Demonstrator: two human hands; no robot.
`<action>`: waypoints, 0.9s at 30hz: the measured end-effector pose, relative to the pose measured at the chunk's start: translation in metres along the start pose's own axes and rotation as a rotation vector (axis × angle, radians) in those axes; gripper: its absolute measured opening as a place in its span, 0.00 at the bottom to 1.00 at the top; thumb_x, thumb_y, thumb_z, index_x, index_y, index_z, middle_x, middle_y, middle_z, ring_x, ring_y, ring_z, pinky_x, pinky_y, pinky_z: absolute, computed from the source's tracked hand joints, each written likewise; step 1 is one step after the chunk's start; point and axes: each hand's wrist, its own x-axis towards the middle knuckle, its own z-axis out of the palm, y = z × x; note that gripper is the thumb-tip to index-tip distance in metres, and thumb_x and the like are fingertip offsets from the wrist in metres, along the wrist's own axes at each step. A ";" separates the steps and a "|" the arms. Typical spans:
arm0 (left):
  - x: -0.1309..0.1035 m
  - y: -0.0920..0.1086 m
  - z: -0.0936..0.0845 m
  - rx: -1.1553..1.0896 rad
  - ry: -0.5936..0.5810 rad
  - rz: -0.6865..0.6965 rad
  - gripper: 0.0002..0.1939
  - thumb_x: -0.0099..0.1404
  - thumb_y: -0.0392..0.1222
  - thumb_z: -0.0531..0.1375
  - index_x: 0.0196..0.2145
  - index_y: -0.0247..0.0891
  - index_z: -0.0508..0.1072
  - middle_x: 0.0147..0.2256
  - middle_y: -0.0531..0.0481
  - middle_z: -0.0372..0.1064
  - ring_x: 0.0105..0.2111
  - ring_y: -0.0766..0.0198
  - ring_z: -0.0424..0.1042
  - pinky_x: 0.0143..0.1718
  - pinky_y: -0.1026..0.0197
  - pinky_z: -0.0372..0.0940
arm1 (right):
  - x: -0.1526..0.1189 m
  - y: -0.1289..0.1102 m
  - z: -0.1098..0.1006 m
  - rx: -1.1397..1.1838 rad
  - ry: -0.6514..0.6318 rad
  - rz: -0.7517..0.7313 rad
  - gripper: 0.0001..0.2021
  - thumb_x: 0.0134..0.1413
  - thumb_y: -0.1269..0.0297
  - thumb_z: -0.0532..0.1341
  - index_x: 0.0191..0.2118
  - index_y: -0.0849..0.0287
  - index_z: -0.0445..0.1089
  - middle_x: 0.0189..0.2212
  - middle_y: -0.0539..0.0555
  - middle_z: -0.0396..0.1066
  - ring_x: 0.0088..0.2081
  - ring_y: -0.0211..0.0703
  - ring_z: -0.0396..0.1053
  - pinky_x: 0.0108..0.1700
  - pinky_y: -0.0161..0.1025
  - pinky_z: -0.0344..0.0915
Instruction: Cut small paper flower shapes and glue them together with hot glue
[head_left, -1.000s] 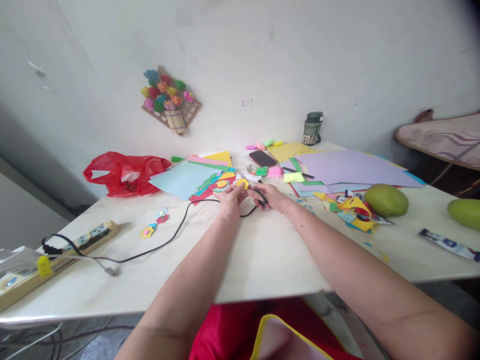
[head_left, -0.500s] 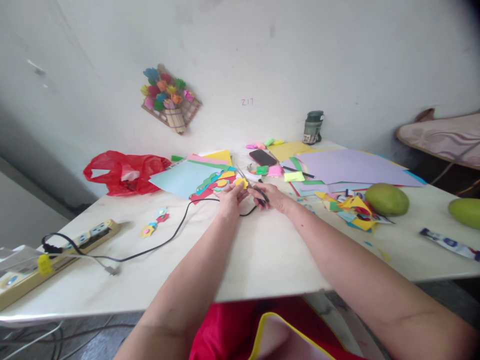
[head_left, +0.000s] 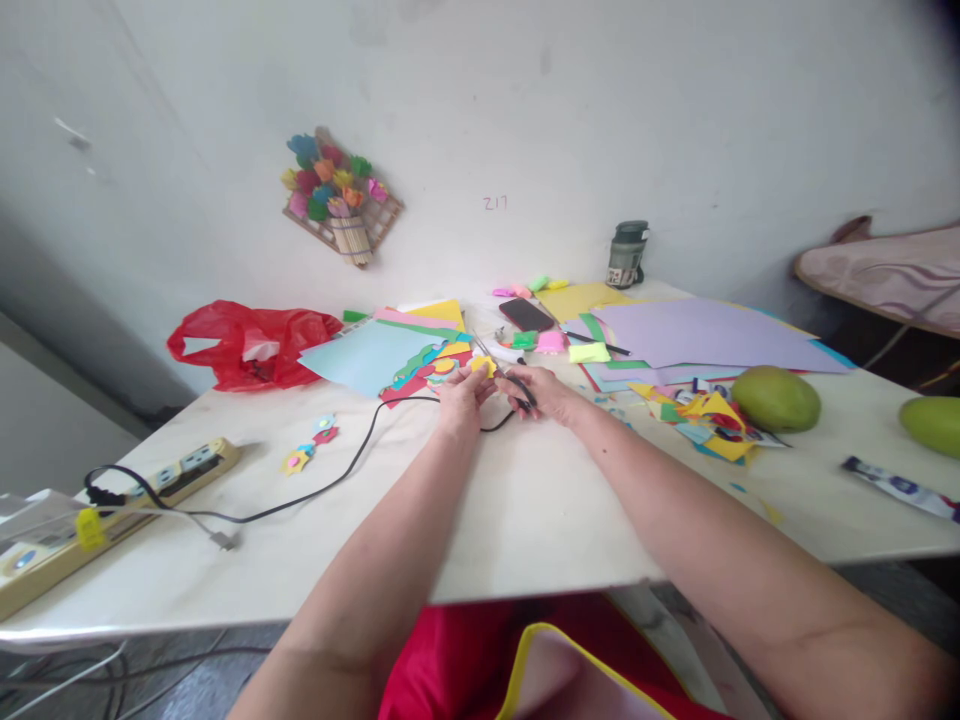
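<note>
Pinched in my left hand [head_left: 463,396] is a small piece of yellow paper [head_left: 484,366], its outline partly covered by my fingers. My right hand [head_left: 546,394] grips the dark handles of a pair of scissors [head_left: 523,391], whose blades point up and to the left beside the paper. Whether the blades touch the paper I cannot tell. Just behind my left hand lie cut coloured paper pieces [head_left: 420,372]. Small paper flowers [head_left: 298,459] in yellow, blue and red rest on the table to the left.
A black cable [head_left: 330,489] runs from a power strip [head_left: 202,462] toward my hands. Behind them are a phone [head_left: 526,315], clay packets [head_left: 589,352] and purple sheets [head_left: 697,335]. Paper scraps [head_left: 724,440], a green mango [head_left: 777,399] and a tube [head_left: 900,487] lie right. A red bag [head_left: 300,345] sits left.
</note>
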 end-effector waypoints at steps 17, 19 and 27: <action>-0.001 -0.001 0.001 -0.039 0.005 0.001 0.13 0.46 0.34 0.68 0.23 0.35 0.64 0.20 0.54 0.69 0.21 0.68 0.71 0.29 0.65 0.67 | 0.001 0.002 0.002 0.010 0.012 -0.016 0.16 0.48 0.51 0.62 0.32 0.60 0.64 0.18 0.45 0.64 0.15 0.30 0.62 0.11 0.26 0.51; -0.001 -0.001 0.001 -0.039 -0.004 0.004 0.13 0.46 0.34 0.67 0.23 0.35 0.65 0.20 0.54 0.69 0.22 0.68 0.72 0.29 0.65 0.67 | 0.002 0.004 0.002 0.013 0.011 -0.022 0.16 0.48 0.51 0.62 0.32 0.60 0.64 0.18 0.45 0.64 0.15 0.30 0.62 0.11 0.26 0.51; -0.002 0.002 0.003 -0.025 0.018 -0.013 0.13 0.47 0.33 0.67 0.24 0.35 0.64 0.22 0.53 0.71 0.22 0.68 0.72 0.30 0.64 0.67 | 0.003 0.003 0.001 0.017 0.034 -0.011 0.16 0.48 0.51 0.62 0.30 0.59 0.63 0.17 0.45 0.64 0.14 0.31 0.61 0.11 0.27 0.50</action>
